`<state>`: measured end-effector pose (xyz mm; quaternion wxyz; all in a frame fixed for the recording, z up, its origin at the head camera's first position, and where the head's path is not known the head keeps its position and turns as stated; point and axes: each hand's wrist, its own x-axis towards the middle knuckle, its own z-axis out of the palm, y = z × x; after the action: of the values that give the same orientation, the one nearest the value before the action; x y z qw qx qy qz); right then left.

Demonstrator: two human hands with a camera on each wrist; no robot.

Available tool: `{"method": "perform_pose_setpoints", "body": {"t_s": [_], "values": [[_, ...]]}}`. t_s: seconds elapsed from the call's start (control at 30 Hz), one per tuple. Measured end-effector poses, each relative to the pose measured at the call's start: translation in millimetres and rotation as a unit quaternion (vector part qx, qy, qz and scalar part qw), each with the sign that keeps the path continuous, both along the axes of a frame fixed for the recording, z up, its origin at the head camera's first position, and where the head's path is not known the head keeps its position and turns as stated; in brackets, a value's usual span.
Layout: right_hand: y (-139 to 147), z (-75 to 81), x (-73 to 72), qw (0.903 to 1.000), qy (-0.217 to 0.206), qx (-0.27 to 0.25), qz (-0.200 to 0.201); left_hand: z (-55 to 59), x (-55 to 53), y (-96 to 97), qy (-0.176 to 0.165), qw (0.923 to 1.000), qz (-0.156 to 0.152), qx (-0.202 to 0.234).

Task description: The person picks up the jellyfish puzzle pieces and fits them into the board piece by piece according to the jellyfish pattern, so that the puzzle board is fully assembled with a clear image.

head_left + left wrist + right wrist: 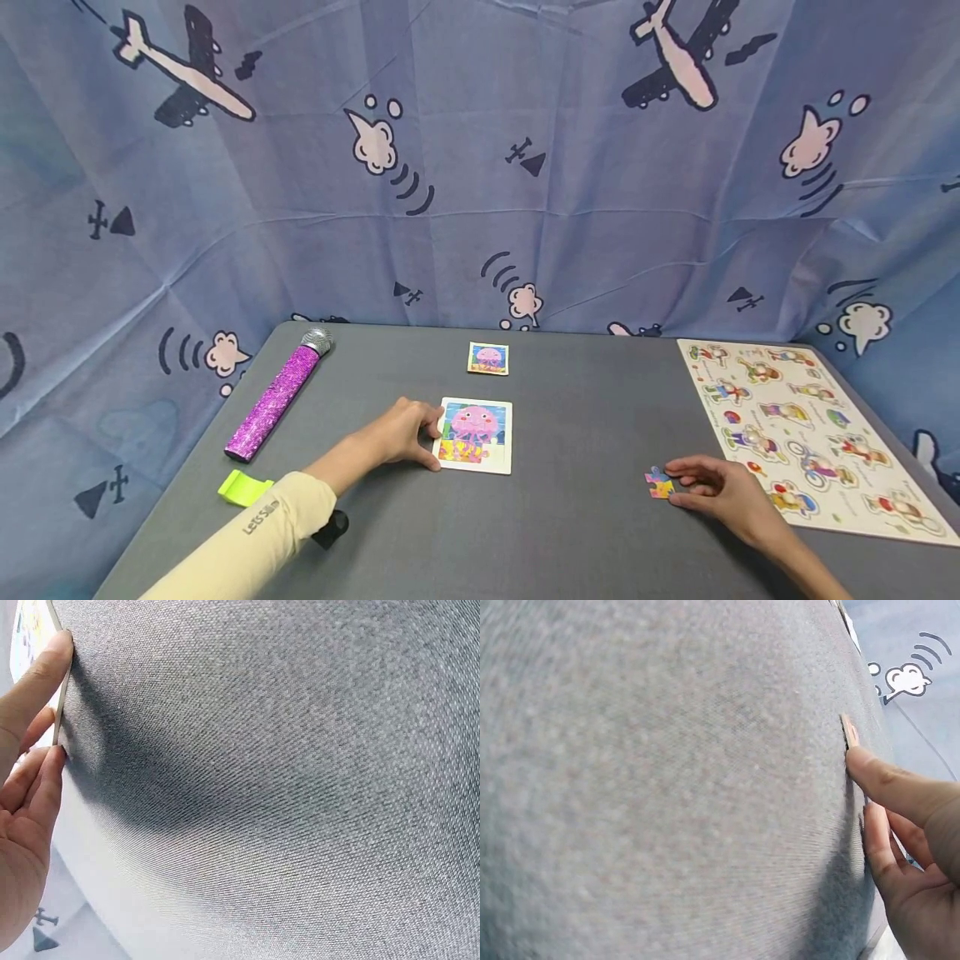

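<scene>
A small square jigsaw puzzle board with a white frame and a pink jellyfish picture lies mid-table; its lower right part shows white, without picture. My left hand holds it by the left edge, thumb at the near corner. In the left wrist view the thumb and fingertips meet the board's thin edge. Off to the right, my right hand pinches a colourful jigsaw piece between thumb and fingers, low over the table. Only that piece's edge shows in the right wrist view.
Behind the board lies a small jellyfish picture card. A purple glittery microphone lies at left, near a lime-green plastic piece and a black object by the sleeve. A large picture board covers the right side. A curtain hangs behind.
</scene>
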<state>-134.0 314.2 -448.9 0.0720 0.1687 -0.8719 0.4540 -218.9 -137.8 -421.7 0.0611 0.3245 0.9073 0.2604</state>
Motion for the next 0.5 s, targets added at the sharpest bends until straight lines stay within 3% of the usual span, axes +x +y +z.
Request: {"method": "perform_pose_setpoints", "body": {"t_s": [0.13,0.23,0.4,0.5], "values": [[-1.9,3.4,-0.4,0.9993,-0.014,-0.035,0.006,0.1,-0.4,-0.3,-0.002,1.0,0.002,-0.001],[-5.9,8.5,-0.8,0.9943,-0.07,-0.08,-0.008,0.6,-0.1,-0.4,-0.005,1.0,0.005,-0.002],[-16.6,15.9,-2.4,0.9673,-0.174,-0.182,-0.028,1.5,0.6,0.0,-0.008,0.9999,0.011,-0.006],[-24.7,17.4,-4.2,0.9571,-0.194,-0.213,-0.024,1.7,0.5,0.7,-0.01,0.9998,0.014,-0.01]]}}
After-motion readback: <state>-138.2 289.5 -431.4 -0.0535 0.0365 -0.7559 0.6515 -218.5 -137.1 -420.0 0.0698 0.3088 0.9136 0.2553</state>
